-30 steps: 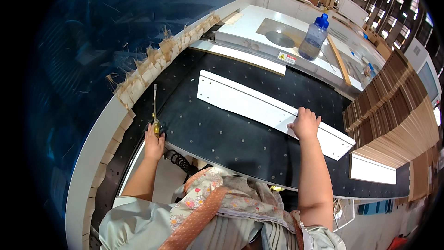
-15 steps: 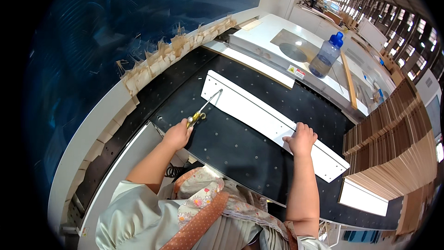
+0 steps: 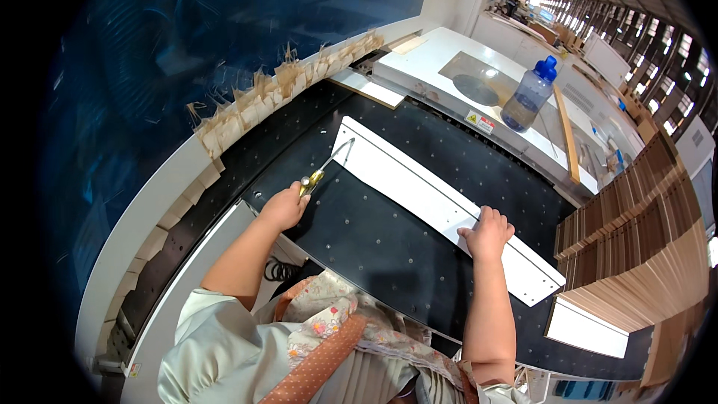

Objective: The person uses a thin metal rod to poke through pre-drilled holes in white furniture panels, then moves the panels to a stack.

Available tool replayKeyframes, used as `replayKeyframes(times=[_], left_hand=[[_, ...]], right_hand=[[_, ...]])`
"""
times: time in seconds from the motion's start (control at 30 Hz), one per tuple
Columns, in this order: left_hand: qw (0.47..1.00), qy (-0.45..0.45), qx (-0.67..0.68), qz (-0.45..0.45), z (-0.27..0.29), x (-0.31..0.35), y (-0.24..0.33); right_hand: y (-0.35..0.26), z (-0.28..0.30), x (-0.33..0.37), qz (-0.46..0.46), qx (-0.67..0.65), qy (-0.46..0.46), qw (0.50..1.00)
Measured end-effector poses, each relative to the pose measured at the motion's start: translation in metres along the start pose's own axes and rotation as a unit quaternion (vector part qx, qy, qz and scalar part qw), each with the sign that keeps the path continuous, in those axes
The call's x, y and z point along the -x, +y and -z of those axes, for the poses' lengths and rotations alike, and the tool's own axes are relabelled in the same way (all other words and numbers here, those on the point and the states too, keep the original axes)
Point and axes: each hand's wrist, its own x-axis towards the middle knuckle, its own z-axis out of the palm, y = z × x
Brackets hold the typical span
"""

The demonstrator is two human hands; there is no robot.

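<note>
My left hand (image 3: 283, 206) is closed round the handle of a yellow air blow gun (image 3: 313, 181). The gun's thin bent nozzle reaches over the far-left end of a long white board (image 3: 407, 187) with small drilled holes and a dark groove along its far edge. Whether the tip touches the board cannot be made out. My right hand (image 3: 488, 233) grips the board nearer its right end, thumb on top and fingers over the far edge. The board lies slantwise on a black table (image 3: 359, 236) dotted with small round studs.
Tall stacks of brown-edged boards (image 3: 636, 254) stand at right, beside another white board (image 3: 587, 328). Behind the table, a blue-capped water bottle (image 3: 526, 99) stands on a white machine top. Tattered strips (image 3: 284, 82) line the blue-windowed machine at left, where a white board (image 3: 370, 88) partly shows.
The white board by the machine has slid left, so less of it shows. The board under my right hand has shifted slightly. My left hand and the blow gun have moved slightly up and left.
</note>
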Motion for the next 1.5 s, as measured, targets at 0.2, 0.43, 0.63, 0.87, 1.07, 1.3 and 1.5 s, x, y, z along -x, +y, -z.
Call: replayKeyframes(times=[0.2, 0.43, 0.63, 0.87, 1.07, 1.3, 1.5], left_hand=[[0.999, 0.009, -0.028, -0.012, 0.025, -0.008, -0.023], [0.999, -0.019, -0.046, -0.015, 0.027, -0.03, -0.028], [0.999, -0.026, -0.037, -0.018, 0.028, -0.03, -0.03], [0.994, -0.079, -0.072, -0.023, 0.019, -0.01, -0.031], [0.991, -0.106, -0.081, -0.002, 0.01, -0.003, -0.028], [0.996, -0.066, -0.064, -0.011, 0.017, -0.007, -0.039], [0.992, -0.076, -0.096, 0.007, 0.021, -0.012, -0.046]], right_hand=[[0.003, -0.003, -0.005, 0.005, -0.001, 0.01, 1.0], [0.003, -0.005, -0.006, -0.009, -0.005, -0.005, 1.0], [0.002, -0.006, -0.006, -0.005, 0.005, -0.001, 1.0], [0.005, -0.006, -0.015, -0.009, 0.006, -0.022, 1.0], [0.004, -0.005, -0.016, -0.015, 0.007, -0.035, 0.999], [0.004, -0.005, -0.016, -0.013, 0.004, -0.032, 0.999], [0.004, -0.005, -0.016, -0.01, 0.005, -0.029, 1.0]])
